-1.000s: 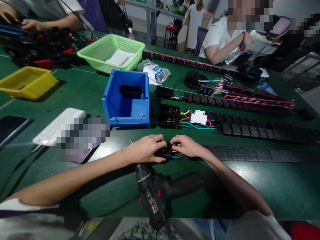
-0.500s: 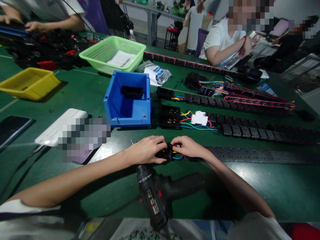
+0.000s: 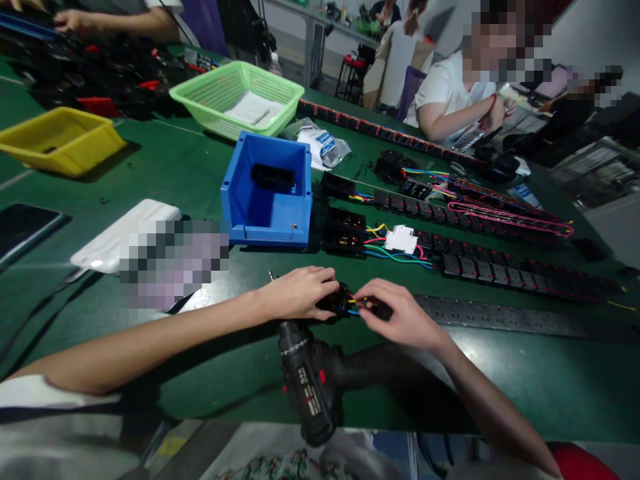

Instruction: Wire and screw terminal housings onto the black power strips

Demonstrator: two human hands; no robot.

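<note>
My left hand [image 3: 306, 293] is closed around a small black plastic housing [image 3: 341, 300], its fingers covering much of it. Red, yellow and blue wires [image 3: 354, 308] come out of the housing's right side. My right hand [image 3: 400, 313] pinches at these wires, thumb and fingertips together just right of the housing. To the right of that hand stretches a long black socket strip [image 3: 480, 315] lying on the green table. Just below my hands lies a black cordless drill [image 3: 307, 387], its chuck pointing away from me, held by neither hand.
A blue bin [image 3: 267, 230] stands beyond my left hand, with a yellow tray [image 3: 65, 143] and a green basket [image 3: 200, 110] farther off. Several wired strips [image 3: 480, 270] lie at the right. A white power bank [image 3: 125, 233] is at left. Co-workers sit across the table.
My right hand has moved a little right and toward me, from the housing's edge to along the wires. My left hand keeps its hold. The whole view has shifted slightly.
</note>
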